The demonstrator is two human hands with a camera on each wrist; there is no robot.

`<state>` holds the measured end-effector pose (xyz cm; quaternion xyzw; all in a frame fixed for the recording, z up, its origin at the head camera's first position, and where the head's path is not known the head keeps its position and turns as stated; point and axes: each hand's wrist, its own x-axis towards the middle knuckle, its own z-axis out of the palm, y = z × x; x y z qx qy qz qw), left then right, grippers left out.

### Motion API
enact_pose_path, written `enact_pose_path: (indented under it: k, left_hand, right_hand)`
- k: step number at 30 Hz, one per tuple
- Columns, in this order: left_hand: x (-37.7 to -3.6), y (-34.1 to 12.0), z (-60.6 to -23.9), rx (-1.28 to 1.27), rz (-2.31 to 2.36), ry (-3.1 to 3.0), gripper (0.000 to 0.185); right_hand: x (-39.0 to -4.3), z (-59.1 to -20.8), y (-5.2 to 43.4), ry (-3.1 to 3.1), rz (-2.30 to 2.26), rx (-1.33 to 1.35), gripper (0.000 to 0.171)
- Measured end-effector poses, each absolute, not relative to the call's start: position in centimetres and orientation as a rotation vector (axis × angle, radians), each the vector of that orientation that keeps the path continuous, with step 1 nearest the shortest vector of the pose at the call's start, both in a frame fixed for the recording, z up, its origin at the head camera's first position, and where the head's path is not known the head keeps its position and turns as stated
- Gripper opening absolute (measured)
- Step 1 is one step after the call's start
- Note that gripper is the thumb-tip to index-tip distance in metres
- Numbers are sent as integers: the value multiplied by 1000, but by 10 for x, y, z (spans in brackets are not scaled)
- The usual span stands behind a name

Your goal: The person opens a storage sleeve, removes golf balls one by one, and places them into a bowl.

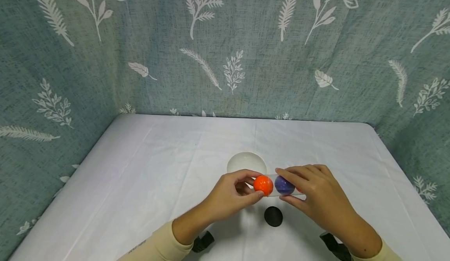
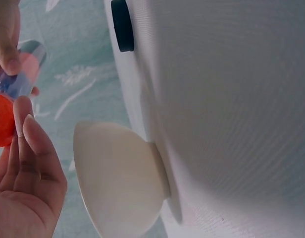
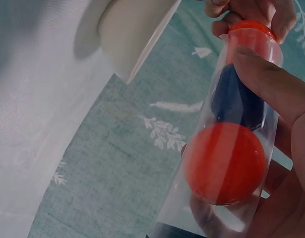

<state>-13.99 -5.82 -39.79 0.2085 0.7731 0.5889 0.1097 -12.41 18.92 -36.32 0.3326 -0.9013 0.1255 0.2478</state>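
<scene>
My right hand (image 1: 281,185) grips a clear plastic tube (image 1: 285,186) held level above the table. Inside it the right wrist view shows a dark blue ball (image 3: 235,97) and, deeper, a red ball (image 3: 225,163). My left hand (image 1: 258,183) pinches an orange ball (image 1: 263,185) between thumb and fingers at the tube's open mouth. The orange ball (image 3: 251,29) sits at the tube's rim, partly inside. In the left wrist view the orange ball (image 2: 1,120) and the tube (image 2: 20,74) are cut off at the left edge.
A white bowl (image 1: 246,162) stands on the white tablecloth (image 1: 147,175) just behind my hands. A round black cap (image 1: 273,216) lies on the cloth below the tube. Leaf-patterned fabric walls close in the table at the back and both sides.
</scene>
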Motion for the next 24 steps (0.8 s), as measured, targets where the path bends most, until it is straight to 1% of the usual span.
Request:
enact_pose_path:
  k: [15,20,24]
  left_hand:
    - [-146,-68,-389,617,1652,2421,35]
    - [-151,-72,-392,566,1636,2502,35]
    - [-158,-74,-397,592,1594,2597,35]
  right_hand:
    - [-124,-362,189,-2468,364,891,71]
    - [-124,-363,189,-2466,358,897,71]
    - [-124,-363,189,-2472,353,893,71]
